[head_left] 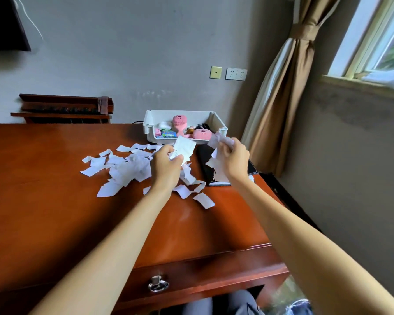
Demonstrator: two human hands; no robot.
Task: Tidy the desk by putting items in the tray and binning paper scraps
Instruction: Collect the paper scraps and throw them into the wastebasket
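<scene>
A heap of white paper scraps (123, 169) lies spread over the middle of the red-brown desk (43, 201). My left hand (166, 169) hovers over the heap's right side and grips a few scraps, one (185, 146) sticking up from the fingers. My right hand (233, 159) is raised to the right, closed on a bunch of crumpled scraps (221, 140). Behind both hands, a white tray (216, 120) stands at the desk's far edge. It holds pink plush toys (180, 121), a white case and small packets.
A black notebook or tablet (205, 164) lies on the desk under my right hand, beside the right edge. A drawer with a metal ring pull (157, 284) faces me. A curtain (280, 98) and window are on the right, wall sockets (236, 73) behind the tray.
</scene>
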